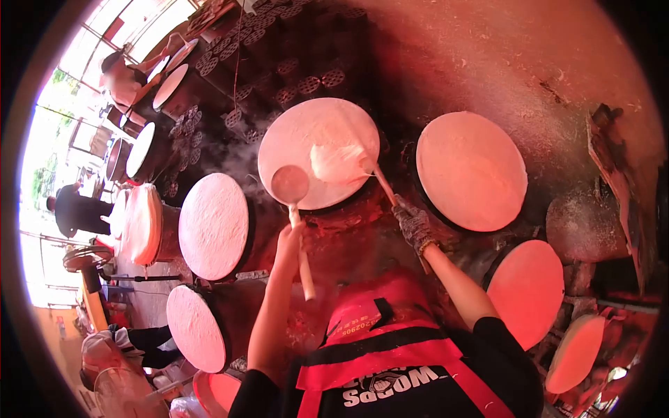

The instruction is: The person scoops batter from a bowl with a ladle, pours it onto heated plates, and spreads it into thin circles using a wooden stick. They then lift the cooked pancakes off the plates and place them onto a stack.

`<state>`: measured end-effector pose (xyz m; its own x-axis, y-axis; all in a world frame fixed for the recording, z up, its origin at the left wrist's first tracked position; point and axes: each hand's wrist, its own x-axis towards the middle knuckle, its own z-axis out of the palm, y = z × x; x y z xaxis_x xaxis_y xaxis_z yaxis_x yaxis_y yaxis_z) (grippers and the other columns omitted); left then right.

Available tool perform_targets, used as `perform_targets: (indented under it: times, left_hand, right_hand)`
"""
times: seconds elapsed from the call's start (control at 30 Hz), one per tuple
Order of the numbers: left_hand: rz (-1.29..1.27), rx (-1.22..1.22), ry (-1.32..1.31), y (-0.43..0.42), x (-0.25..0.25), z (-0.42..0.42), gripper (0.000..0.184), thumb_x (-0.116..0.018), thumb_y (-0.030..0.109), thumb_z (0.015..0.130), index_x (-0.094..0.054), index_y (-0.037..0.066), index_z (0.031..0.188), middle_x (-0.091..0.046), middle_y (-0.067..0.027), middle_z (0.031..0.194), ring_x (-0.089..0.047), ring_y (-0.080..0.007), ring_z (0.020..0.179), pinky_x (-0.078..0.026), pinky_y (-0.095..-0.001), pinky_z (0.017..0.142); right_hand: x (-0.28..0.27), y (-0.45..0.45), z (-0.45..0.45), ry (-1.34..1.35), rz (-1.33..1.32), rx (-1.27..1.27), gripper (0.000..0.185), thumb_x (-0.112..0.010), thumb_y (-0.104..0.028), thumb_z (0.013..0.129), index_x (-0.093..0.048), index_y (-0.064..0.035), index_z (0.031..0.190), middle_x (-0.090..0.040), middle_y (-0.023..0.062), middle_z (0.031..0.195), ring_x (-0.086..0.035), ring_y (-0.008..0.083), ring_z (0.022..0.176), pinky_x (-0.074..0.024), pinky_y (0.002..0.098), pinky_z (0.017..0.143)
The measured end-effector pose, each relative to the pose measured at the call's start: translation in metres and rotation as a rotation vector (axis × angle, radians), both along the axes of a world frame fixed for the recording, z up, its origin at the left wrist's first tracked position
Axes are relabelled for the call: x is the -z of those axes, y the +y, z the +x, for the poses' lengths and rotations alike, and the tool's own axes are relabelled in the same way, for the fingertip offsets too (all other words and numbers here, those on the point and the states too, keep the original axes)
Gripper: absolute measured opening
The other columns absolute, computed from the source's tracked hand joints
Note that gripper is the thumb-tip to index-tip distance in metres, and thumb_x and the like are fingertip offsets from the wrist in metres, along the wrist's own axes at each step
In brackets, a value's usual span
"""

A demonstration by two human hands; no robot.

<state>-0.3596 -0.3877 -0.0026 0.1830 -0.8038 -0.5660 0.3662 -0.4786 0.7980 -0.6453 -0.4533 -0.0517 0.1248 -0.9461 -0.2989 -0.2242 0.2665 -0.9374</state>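
My left hand (290,240), bare, is closed round the wooden handle of a round ladle (290,184). The ladle's bowl is over the lower left part of a large round pale griddle (279,143). My right hand (414,226), in a dark grey glove, grips a long wooden stick (383,182) that reaches onto the same griddle. Near the stick's far part lies a whitish, glossy patch (334,161) on the griddle surface. Steam rises at the griddle's left side.
Round pale griddles stand on both sides, one at right (472,171), one at left (214,226). Perforated round briquettes (333,78) lie behind. A worker (125,83) is at upper left, another person (80,209) at left, beside a fan (87,258). Wood (613,160) leans at right.
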Motion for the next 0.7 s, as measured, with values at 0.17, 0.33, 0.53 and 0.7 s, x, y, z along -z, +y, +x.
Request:
perform_targets:
  times: [0.17,0.33,0.53,0.7]
  left_hand:
    - [0.141,0.004,-0.181,-0.058,0.032,-0.023,0.009,-0.046,0.010,0.083,-0.043,0.004,0.078,-0.040,-0.0005,0.058,-0.040,-0.0126,0.044,-0.036,-0.0246,0.038]
    - [0.030,-0.035,0.292,-0.058,-0.022,-0.029,0.016,-0.044,0.018,0.086,-0.048,0.005,0.079,-0.039,0.0034,0.054,-0.039,-0.0094,0.042,-0.035,-0.0228,0.036]
    - [0.201,0.090,0.864,0.001,-0.064,0.025,0.011,-0.044,0.012,0.089,-0.044,0.002,0.093,-0.038,0.0017,0.060,-0.033,-0.0039,0.041,-0.027,-0.0150,0.031]
    - [0.463,0.119,0.852,0.008,-0.059,0.050,0.007,-0.044,0.010,0.088,-0.042,0.003,0.087,-0.039,0.0003,0.063,-0.035,-0.0028,0.044,-0.027,-0.0147,0.032]
  right_hand:
    - [0.056,0.009,0.028,-0.606,0.444,0.055,0.021,-0.058,-0.023,0.084,-0.061,-0.0152,0.103,-0.054,-0.0052,0.061,-0.045,0.0097,0.042,-0.0356,0.0272,0.035]
    - [0.035,0.013,0.031,-0.621,0.287,-0.337,0.026,-0.056,-0.023,0.083,-0.056,-0.0090,0.106,-0.059,0.0044,0.077,-0.056,0.0152,0.060,-0.0444,0.0242,0.045]
    - [0.074,-0.027,0.027,-0.477,-0.360,-0.145,0.046,-0.058,-0.029,0.080,-0.051,0.0001,0.116,-0.053,0.0136,0.117,-0.054,0.0182,0.101,-0.0473,0.0213,0.080]
    - [0.039,0.078,0.037,0.338,-0.273,-0.249,0.038,-0.056,-0.016,0.083,-0.051,-0.0033,0.119,-0.061,0.0068,0.103,-0.059,0.0160,0.090,-0.0459,0.0270,0.077]
